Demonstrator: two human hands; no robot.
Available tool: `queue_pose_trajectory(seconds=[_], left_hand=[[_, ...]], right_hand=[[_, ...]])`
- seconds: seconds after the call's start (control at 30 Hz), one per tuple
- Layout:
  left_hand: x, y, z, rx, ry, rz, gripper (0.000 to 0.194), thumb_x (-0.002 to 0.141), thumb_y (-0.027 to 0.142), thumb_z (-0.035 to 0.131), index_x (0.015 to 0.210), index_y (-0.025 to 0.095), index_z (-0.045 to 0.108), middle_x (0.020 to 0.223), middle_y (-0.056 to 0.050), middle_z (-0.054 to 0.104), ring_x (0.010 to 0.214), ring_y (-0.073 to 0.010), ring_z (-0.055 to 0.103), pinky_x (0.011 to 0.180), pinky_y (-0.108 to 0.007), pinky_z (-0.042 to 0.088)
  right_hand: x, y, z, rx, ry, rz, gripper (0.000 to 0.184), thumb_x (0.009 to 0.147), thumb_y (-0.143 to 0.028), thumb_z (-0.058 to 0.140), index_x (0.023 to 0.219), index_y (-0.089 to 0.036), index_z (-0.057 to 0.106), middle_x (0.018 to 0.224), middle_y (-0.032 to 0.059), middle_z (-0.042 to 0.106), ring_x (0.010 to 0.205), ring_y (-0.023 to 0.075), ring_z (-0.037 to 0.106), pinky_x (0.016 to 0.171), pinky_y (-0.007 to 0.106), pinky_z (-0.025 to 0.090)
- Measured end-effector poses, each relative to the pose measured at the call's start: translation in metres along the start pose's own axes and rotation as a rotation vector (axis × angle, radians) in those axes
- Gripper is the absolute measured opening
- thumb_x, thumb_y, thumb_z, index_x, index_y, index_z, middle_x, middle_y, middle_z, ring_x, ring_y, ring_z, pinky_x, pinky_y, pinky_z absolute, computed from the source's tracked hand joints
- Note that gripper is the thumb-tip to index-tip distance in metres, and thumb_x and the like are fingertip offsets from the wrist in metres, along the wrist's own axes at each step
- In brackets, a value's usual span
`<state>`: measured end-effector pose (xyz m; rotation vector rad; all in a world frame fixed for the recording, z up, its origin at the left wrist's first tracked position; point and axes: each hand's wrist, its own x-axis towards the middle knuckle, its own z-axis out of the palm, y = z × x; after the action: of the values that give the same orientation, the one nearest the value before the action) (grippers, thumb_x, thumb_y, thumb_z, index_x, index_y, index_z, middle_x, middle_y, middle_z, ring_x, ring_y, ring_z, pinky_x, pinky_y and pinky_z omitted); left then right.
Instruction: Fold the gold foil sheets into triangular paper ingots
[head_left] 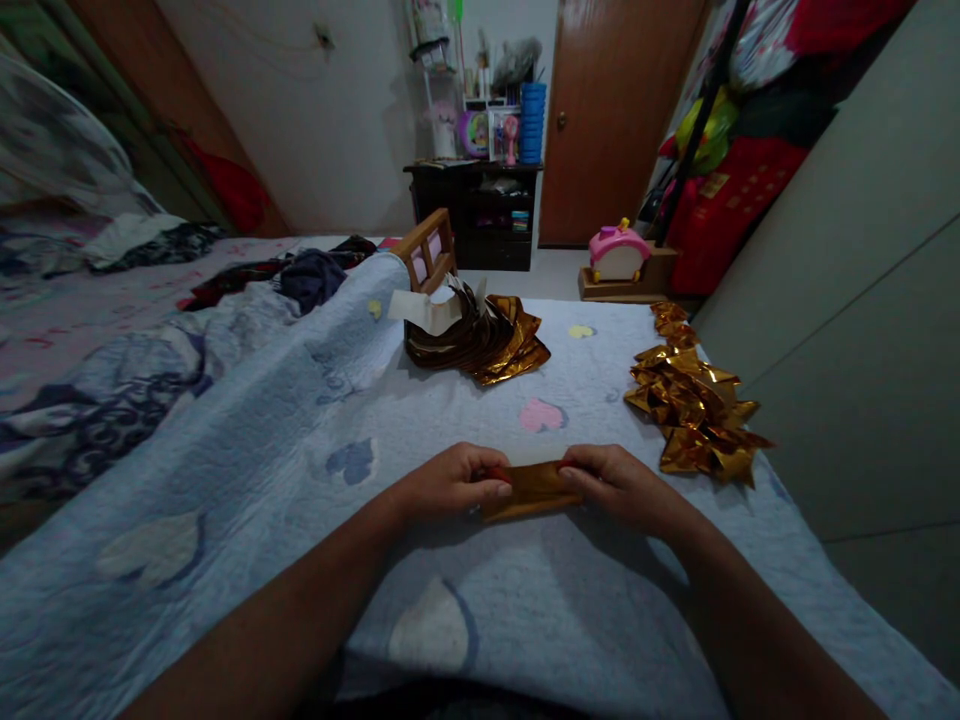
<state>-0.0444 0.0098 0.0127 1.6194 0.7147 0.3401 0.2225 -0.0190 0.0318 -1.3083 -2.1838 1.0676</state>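
The left hand [459,482] pinches the left end of a gold foil sheet [534,492] between thumb and fingers, and the right hand [616,486] grips its right end the same way. The sheet lies between the two hands, spanning the gap from one thumb to the other, low over the middle of the blue quilt [517,590], well in from its right edge. It forms a narrow, wide strip, shiny and brownish gold, with faint creases along its length (a pale band shows just behind its upper edge).

Beyond the hands, a pink heart [543,414] is patterned on the quilt. Toward the quilt's far edge, left of the middle, a fanned stack of foil papers [480,340] curves round, dark along the layers, gold at its right end and whitish at its left. Along the right edge, up to the far right corner, a heap of folded gold pieces [694,410] lies crumpled and pointed, well apart from the stack. Past the far edge stand a dark cabinet [474,215] and a pink toy [619,252].
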Motion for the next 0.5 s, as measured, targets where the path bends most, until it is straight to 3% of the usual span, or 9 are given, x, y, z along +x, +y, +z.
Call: queue_pose_trajectory(seconds=[0.1, 0.2, 0.37, 0.5], left_hand=[[0.001, -0.001, 0.003, -0.054, -0.009, -0.007, 0.032, 0.087, 0.043, 0.065, 0.091, 0.012, 0.066, 0.071, 0.001, 0.054, 0.064, -0.0105, 0.047, 0.058, -0.021, 0.036], [0.002, 0.0, 0.004, 0.022, 0.076, -0.003, 0.024, 0.086, 0.037, 0.065, 0.09, 0.013, 0.067, 0.072, 0.001, 0.055, 0.065, -0.0112, 0.048, 0.059, -0.022, 0.037], [0.005, 0.003, 0.003, 0.415, 0.305, 0.01, 0.013, 0.085, 0.027, 0.063, 0.079, 0.015, 0.067, 0.074, 0.0, 0.057, 0.068, -0.0142, 0.052, 0.064, -0.026, 0.039], [0.008, 0.0, 0.003, 0.645, 0.416, 0.107, 0.004, 0.082, 0.02, 0.067, 0.08, 0.016, 0.067, 0.094, -0.006, 0.06, 0.093, -0.0216, 0.056, 0.084, -0.034, 0.044]], right_hand=[[0.0, 0.002, 0.001, -0.006, -0.033, 0.038, 0.022, 0.092, -0.028, 0.048, 0.077, -0.018, 0.059, 0.07, 0.0008, 0.059, 0.064, 0.0141, 0.052, 0.06, 0.025, 0.037], [0.001, 0.003, 0.003, 0.002, -0.045, 0.097, 0.014, 0.088, -0.023, 0.052, 0.08, -0.019, 0.061, 0.073, 0.0012, 0.062, 0.066, 0.0143, 0.054, 0.061, 0.025, 0.038], [0.002, 0.002, 0.008, -0.06, -0.016, 0.174, 0.008, 0.084, -0.018, 0.057, 0.079, -0.019, 0.064, 0.073, 0.0013, 0.066, 0.066, 0.0151, 0.056, 0.061, 0.025, 0.038], [0.003, 0.002, 0.012, -0.096, 0.022, 0.18, 0.008, 0.082, -0.016, 0.058, 0.081, -0.019, 0.065, 0.074, 0.0017, 0.068, 0.067, 0.0159, 0.058, 0.061, 0.026, 0.037]])
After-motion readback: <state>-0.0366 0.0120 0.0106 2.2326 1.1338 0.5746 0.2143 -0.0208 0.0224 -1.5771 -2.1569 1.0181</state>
